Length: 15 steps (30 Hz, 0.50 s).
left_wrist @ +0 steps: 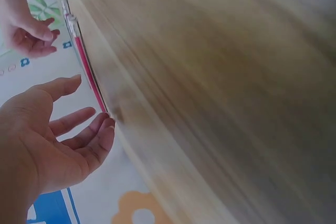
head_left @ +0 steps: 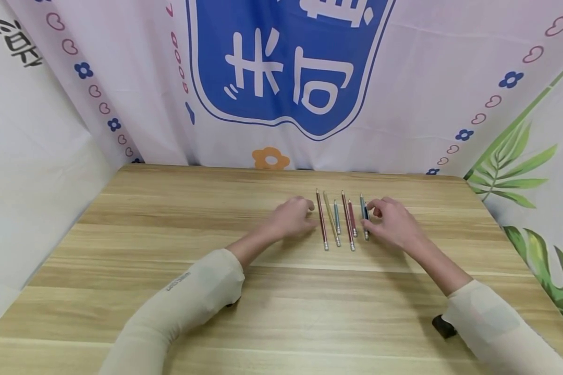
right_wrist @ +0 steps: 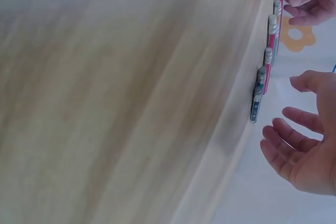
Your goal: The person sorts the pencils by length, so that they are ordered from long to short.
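Several eraser-tipped pencils lie in a loose row on the wooden table, roughly parallel, with their erasers toward me. At the row's left end is a long dark red pencil (head_left: 322, 221); beside it lie a gold pencil (head_left: 331, 220) and a short light-blue pencil (head_left: 337, 217). Another long dark red pencil (head_left: 347, 219), a short red pencil (head_left: 353, 219) and a blue pencil (head_left: 363, 216) follow. My left hand (head_left: 293, 216) is just left of the row, fingers loosely bent, holding nothing. On the other side, my right hand (head_left: 394, 221) is beside a dark blue pencil (right_wrist: 256, 106), fingers spread and gripping nothing.
The wooden table (head_left: 272, 312) extends toward me and to both sides of the pencils. A printed curtain (head_left: 159, 104) hangs behind its far edge, and leaf-patterned cloth (head_left: 544, 208) hangs at the right. A small black object (head_left: 444, 327) sits by the right sleeve.
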Available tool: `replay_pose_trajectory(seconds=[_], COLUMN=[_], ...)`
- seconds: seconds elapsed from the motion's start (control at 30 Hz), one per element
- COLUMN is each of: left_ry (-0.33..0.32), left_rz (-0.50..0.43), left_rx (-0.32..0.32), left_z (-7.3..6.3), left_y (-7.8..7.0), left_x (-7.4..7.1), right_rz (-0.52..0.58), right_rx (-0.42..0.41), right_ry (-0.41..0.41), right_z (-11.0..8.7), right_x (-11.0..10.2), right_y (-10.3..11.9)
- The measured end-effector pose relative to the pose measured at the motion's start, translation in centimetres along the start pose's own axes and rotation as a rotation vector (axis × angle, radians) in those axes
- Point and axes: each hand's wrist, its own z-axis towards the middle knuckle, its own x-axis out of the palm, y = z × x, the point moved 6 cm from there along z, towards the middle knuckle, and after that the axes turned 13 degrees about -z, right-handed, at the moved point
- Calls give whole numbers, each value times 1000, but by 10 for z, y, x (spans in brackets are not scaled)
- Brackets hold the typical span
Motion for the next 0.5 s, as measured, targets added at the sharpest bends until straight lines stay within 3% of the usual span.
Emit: replay_pose_trajectory(seconds=[0.17,0.5], left_ry=[1,18], left_rz=[16,40], left_rx=[15,-16], left_z=[5,13], left_y=[-7,-10], left_x=[7,15], right_rz=[100,222], right_rx=[-15,-11], right_ry=[23,66], right_z=[1,0], right_x=[1,4], right_y=[4,9])
